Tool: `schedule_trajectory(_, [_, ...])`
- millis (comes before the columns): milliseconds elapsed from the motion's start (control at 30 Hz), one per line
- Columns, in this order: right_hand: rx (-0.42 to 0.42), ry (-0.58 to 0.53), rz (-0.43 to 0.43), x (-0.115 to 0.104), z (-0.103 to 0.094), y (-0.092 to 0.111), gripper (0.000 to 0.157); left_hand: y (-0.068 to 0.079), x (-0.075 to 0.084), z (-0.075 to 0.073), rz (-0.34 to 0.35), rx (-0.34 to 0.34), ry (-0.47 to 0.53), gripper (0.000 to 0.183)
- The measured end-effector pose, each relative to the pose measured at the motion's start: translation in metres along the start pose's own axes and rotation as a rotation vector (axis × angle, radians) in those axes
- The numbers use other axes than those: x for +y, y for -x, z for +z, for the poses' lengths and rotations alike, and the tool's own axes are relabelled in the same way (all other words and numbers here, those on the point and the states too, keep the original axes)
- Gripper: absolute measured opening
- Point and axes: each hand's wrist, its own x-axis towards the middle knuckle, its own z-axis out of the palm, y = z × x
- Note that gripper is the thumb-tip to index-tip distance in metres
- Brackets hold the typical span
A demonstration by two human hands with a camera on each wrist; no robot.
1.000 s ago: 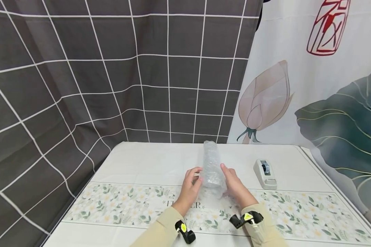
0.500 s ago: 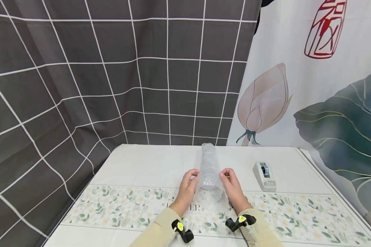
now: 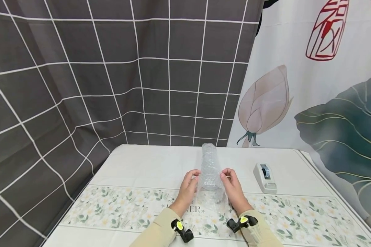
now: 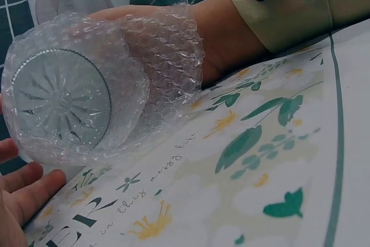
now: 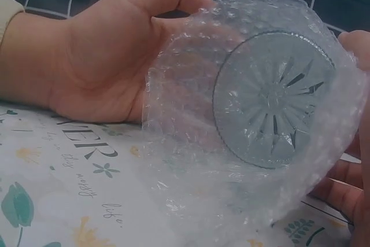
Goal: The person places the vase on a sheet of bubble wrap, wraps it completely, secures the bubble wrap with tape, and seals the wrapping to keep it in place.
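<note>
A clear glass (image 5: 274,99) with a starburst-patterned round base lies on its side, wrapped in bubble wrap (image 3: 209,164). Its base faces the person, and a loose flap of the wrap spreads in front of it. On the left, my left hand (image 3: 185,193) holds the wrap's edge between thumb and forefinger, with its other fingers behind the plastic in the right wrist view. Opposite, my right hand (image 3: 235,192) pinches the wrap with thumb and fingertips. Part of that hand shows through the plastic in the left wrist view.
A white tape dispenser (image 3: 265,178) with a roll in it stands to the right of the hands. The table (image 3: 136,168) has a white cloth with a printed flower band. Dark checked cloth (image 3: 182,75) and a white flowered curtain (image 3: 275,44) hang behind.
My right hand has shifted from lower around the wrap to its side edge, its fingertips coming together. The wrapped glass has turned slightly, and its near flap lies more open.
</note>
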Motion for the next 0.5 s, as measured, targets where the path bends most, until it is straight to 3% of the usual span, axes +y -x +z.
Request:
schedule_trajectory(267, [0.033,-0.006,0.012,0.0003,0.0001,-0.0032,0.026,-0.0004,0.0012,-0.0005,0.070,0.060,-0.184,0.030])
schedule_trajectory(500, [0.007,-0.026,0.007,0.0032,0.0054,-0.0031,0.026,-0.0002,0.0000,-0.0030,0.098,0.148,-0.192,0.027])
